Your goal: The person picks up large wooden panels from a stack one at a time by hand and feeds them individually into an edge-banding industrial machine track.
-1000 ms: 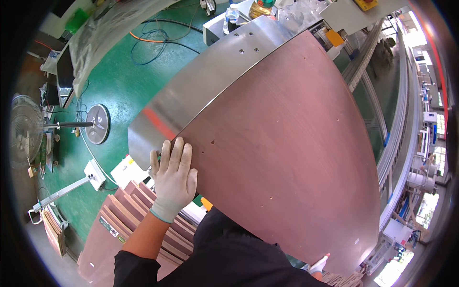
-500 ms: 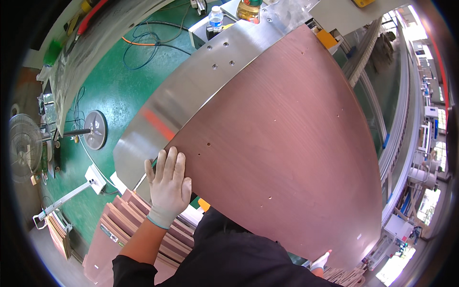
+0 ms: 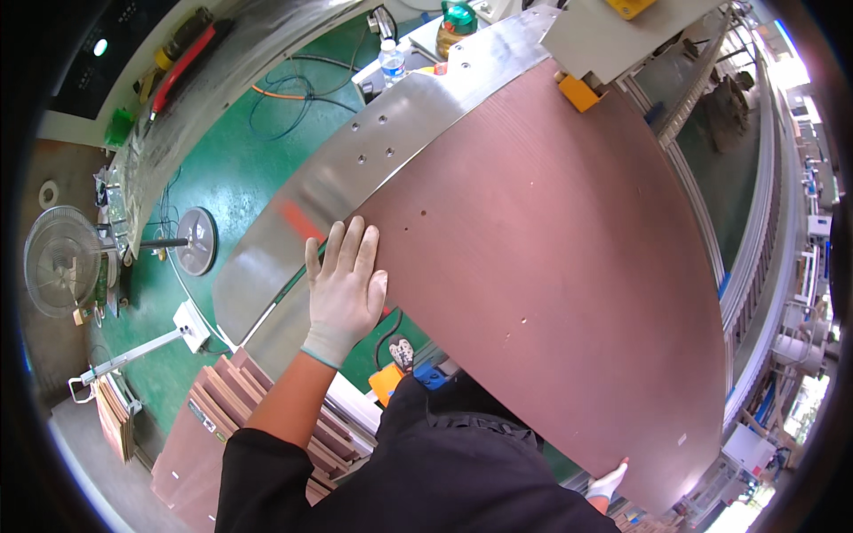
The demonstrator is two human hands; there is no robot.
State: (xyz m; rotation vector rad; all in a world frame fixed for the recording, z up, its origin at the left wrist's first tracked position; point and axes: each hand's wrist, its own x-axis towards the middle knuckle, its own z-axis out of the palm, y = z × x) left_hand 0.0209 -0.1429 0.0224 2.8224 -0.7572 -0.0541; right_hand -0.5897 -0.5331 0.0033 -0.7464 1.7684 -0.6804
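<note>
A large reddish-brown wood-grained panel (image 3: 542, 258) with curved sides and small drilled holes lies partly on a shiny metal table (image 3: 333, 169). My left hand (image 3: 345, 298), in a pale glove, rests flat on the panel's left corner with its fingers stretched out. At the panel's near right edge, my right hand (image 3: 606, 481), also gloved, grips the rim; part of it is hidden below the panel. The far end of the panel reaches close to an orange block (image 3: 578, 91) under a pale machine part (image 3: 613, 40).
Similar brown panels (image 3: 209, 417) are stacked at the lower left. A standing fan (image 3: 62, 262) and loose cables (image 3: 298, 98) are on the green floor at left. A water bottle (image 3: 391, 62) stands beyond the table. Metal rails (image 3: 755, 266) run along the right.
The panel has slid away from me over the metal table, its far end now by the orange block. Both hands have moved along with it. My foot now shows below.
</note>
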